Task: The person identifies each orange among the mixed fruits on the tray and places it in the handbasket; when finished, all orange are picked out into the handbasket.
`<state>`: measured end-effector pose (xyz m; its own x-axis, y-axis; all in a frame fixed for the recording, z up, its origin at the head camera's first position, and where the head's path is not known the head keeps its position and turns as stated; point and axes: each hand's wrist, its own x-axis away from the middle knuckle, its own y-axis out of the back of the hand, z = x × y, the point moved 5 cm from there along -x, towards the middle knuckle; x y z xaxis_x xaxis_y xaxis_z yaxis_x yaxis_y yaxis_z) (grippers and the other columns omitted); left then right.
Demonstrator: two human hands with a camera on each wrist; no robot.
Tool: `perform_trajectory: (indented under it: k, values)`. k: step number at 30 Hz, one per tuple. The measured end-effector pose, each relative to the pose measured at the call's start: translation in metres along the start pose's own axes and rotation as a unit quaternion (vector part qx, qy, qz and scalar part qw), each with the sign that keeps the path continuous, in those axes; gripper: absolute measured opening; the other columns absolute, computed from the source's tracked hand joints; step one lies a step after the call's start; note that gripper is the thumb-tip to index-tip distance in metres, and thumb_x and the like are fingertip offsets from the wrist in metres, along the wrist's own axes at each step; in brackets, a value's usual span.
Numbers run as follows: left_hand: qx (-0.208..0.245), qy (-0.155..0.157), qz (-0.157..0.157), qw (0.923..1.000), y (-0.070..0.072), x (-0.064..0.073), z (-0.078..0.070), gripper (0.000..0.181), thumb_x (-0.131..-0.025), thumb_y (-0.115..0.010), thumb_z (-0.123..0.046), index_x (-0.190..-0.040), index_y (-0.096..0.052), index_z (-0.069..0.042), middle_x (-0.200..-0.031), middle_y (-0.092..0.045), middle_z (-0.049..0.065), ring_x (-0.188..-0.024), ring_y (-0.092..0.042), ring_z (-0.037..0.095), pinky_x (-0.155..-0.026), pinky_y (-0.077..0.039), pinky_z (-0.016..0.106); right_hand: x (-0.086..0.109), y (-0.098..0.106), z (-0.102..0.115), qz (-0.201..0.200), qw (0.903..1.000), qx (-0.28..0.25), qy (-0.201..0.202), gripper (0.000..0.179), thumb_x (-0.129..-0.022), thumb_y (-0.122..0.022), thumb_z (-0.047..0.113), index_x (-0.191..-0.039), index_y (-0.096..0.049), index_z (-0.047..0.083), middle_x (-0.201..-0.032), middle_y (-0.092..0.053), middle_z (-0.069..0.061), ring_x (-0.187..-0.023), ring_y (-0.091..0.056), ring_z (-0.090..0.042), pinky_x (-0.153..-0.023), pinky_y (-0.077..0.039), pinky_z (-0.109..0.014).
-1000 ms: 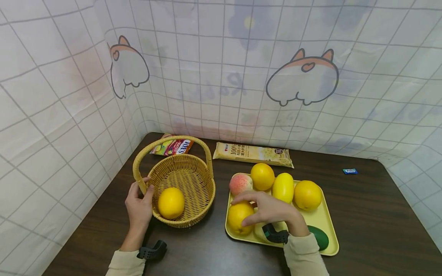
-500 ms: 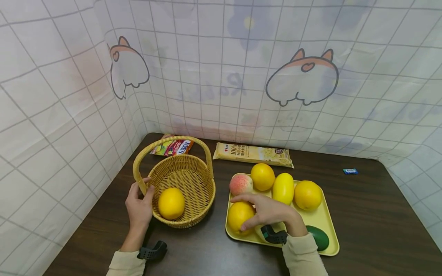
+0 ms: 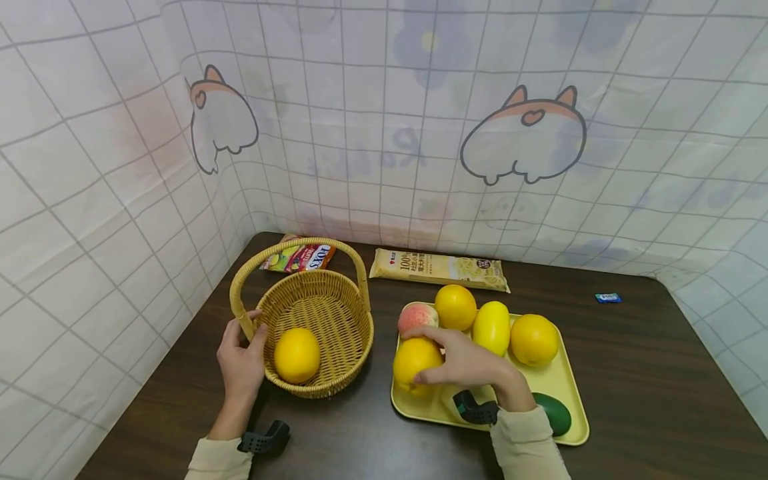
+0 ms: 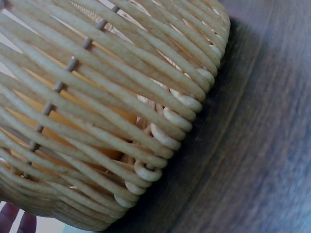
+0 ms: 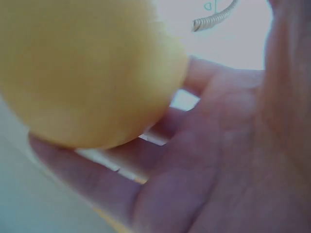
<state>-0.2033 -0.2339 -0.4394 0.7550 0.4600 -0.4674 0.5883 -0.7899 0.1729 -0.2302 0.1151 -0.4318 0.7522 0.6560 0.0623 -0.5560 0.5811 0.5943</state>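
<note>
My left hand (image 3: 241, 367) grips the wicker basket (image 3: 333, 323) at the foot of its handle, thumb over the rim. One orange (image 3: 297, 355) lies inside. In the left wrist view the woven wall (image 4: 121, 82) fills much of the frame, two fingertips showing at the lower left corner. Over the near left corner of the yellow tray (image 3: 567, 373), my right hand (image 3: 468, 360) holds another orange (image 3: 414, 363) between thumb and fingers. Seen from the right wrist, the fingers curve round that orange (image 5: 87, 73). It looks slightly raised off the tray.
On the tray sit a peach (image 3: 418, 317), an orange (image 3: 455, 307), a yellow mango-like fruit (image 3: 492, 328), another orange (image 3: 535, 340) and a dark green fruit (image 3: 553, 415). Behind lie a candy bag (image 3: 300, 257), a pasta pack (image 3: 440, 269) and a small blue packet (image 3: 609, 298).
My right hand has closed round the near left orange and brought it slightly upward from the tray. My left hand and the basket have stayed in place.
</note>
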Motion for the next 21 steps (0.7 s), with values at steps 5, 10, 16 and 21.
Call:
perform_trajectory:
  k: [5, 10, 16, 21]
  values:
    - [0.003, 0.004, 0.0, 1.0, 0.0, 0.0, 0.0, 0.025, -0.09, -0.063, 0.006, -0.115, -0.065, 0.006, -0.109, -0.061, 0.025, -0.086, -0.053, 0.006, -0.071, -0.04, 0.013, 0.0, 0.005, 0.005, -0.036, 0.9984, -0.044, 0.005, 0.062, -0.082, -0.076, 0.024, -0.139, -0.05, 0.022, -0.119, -0.059, 0.004, -0.095, -0.058, -0.019, -0.083, -0.048, -0.04]
    - [0.004, 0.009, -0.001, 1.0, -0.001, 0.0, 0.002, 0.025, -0.09, -0.062, 0.005, -0.115, -0.065, 0.007, -0.111, -0.06, 0.025, -0.09, -0.054, 0.014, -0.073, -0.04, 0.013, -0.001, 0.006, 0.018, -0.08, 0.993, -0.076, 0.042, 0.061, -0.082, -0.076, 0.017, -0.137, -0.05, 0.028, -0.14, -0.047, 0.007, -0.107, -0.056, -0.019, -0.088, -0.047, -0.043]
    - [0.001, 0.011, -0.002, 0.9999, 0.0, 0.0, 0.002, 0.025, -0.09, -0.063, 0.005, -0.115, -0.065, 0.006, -0.11, -0.061, 0.025, -0.091, -0.054, 0.014, -0.073, -0.04, 0.015, -0.006, 0.003, 0.032, -0.126, 0.984, -0.097, 0.081, 0.063, -0.083, -0.075, 0.015, -0.139, -0.049, 0.027, -0.142, -0.047, 0.002, -0.106, -0.057, -0.022, -0.088, -0.049, -0.041]
    - [-0.002, 0.008, -0.003, 1.0, 0.0, 0.0, 0.0, 0.024, -0.09, -0.063, 0.005, -0.115, -0.065, 0.006, -0.109, -0.061, 0.025, -0.087, -0.053, 0.009, -0.072, -0.04, 0.014, -0.013, -0.006, 0.04, -0.177, 0.972, -0.119, 0.098, 0.066, -0.083, -0.074, 0.013, -0.141, -0.047, 0.028, -0.138, -0.049, 0.0, -0.109, -0.054, -0.022, -0.089, -0.048, -0.042]
